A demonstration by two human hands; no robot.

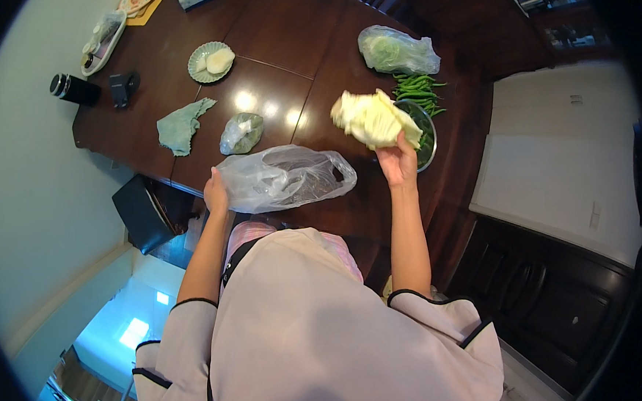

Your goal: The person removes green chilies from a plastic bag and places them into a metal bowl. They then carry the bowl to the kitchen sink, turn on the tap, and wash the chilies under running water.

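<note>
My right hand [398,162] grips a pale yellow piece of napa cabbage [377,121], raised above the table and partly covering a round bowl [426,139]. Dark green contents show inside that bowl. At the near table edge, my left hand [216,193] pinches one end of a clear plastic bag [281,182]. The bag lies on its side with its handle end pointing right. Just beyond it sits a small knotted plastic bag [242,133] with something green inside.
Green chili peppers [418,91] lie behind the bowl, beside a bagged pale green vegetable [397,51]. A scalloped plate [203,75] holds white pieces. On the left are a green cloth [183,126], a black bottle [76,90] and a white tray [114,45]. A black chair [142,214] stands below the table.
</note>
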